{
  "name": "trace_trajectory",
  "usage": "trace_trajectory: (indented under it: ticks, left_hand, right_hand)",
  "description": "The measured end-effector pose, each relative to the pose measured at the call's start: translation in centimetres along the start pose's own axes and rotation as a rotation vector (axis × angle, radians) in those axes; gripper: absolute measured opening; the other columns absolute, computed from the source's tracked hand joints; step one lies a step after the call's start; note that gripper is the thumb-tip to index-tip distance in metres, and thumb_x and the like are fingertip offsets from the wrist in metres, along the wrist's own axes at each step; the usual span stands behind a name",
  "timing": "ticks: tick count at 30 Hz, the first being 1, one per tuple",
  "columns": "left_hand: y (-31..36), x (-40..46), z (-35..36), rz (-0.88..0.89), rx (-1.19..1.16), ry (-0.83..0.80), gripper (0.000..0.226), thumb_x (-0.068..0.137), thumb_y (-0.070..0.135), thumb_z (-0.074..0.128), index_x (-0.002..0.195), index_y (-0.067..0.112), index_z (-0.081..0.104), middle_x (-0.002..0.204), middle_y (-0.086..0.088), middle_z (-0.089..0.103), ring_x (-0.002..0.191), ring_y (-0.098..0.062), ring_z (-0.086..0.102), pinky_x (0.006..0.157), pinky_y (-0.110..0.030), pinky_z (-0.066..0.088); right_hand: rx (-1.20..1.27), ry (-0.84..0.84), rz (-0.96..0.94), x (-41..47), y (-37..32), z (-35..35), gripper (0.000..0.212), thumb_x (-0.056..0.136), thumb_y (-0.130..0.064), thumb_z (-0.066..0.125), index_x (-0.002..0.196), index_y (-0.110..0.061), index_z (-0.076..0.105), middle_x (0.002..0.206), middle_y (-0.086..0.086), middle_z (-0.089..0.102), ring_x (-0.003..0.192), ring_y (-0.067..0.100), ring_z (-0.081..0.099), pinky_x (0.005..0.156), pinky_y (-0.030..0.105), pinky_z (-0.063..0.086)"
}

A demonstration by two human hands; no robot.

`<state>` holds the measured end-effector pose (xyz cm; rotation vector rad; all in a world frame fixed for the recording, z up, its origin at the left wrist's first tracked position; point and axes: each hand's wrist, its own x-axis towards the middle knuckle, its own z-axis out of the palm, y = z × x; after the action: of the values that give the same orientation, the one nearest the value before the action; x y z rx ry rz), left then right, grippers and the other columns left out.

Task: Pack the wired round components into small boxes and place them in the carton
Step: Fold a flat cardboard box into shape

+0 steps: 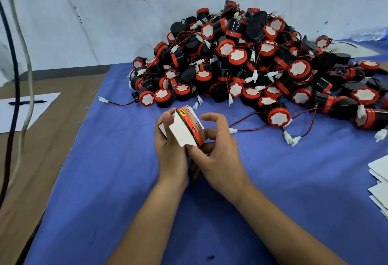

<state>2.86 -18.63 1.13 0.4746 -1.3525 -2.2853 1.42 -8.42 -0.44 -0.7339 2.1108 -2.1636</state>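
A small box point(184, 130), white inside with a red and grey printed side, is held above the blue cloth point(105, 180) at the middle of the view. My left hand point(170, 149) grips it from the left, thumb on its top corner. My right hand point(218, 149) holds its right side with curled fingers, and a white flap faces me. Behind the box lies a big heap of round black and red components point(241, 65) with red and black wires and white plugs. No carton is in view.
Flat white box blanks point(380, 182) are stacked at the right edge. Loose wired plugs point(291, 137) lie to the right of my hands. A white sheet with a black pen point(27, 103) lies on the brown board at left, behind two hanging cables point(15, 75).
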Motion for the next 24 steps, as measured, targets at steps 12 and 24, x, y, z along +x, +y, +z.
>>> trace_trajectory:
  ticks: [12,24]
  left_hand:
    - [0.2,1.6,-2.0,0.469,0.598,-0.198,0.05,0.095,0.062,0.047,0.133,0.032,0.059,0.109,0.024,0.071,0.097,-0.003,0.07,0.076,-0.025,0.058]
    - [-0.9,0.3,-0.4,0.416,0.515,-0.365,0.048,0.107,0.034,0.027,0.14,0.015,0.056,0.139,-0.008,0.061,0.13,-0.025,0.059,0.11,-0.049,0.048]
  right_hand:
    - [0.1,-0.093,0.091,1.0,-0.6,-1.1,0.039,0.089,-0.035,0.08,0.121,-0.024,0.061,0.104,-0.001,0.074,0.06,0.006,0.066,0.048,0.018,0.047]
    - [-0.076,0.007,0.07,1.8,0.9,-1.9,0.022,0.1,-0.014,0.059,0.12,-0.023,0.057,0.09,0.005,0.07,0.056,0.031,0.067,0.043,0.04,0.055]
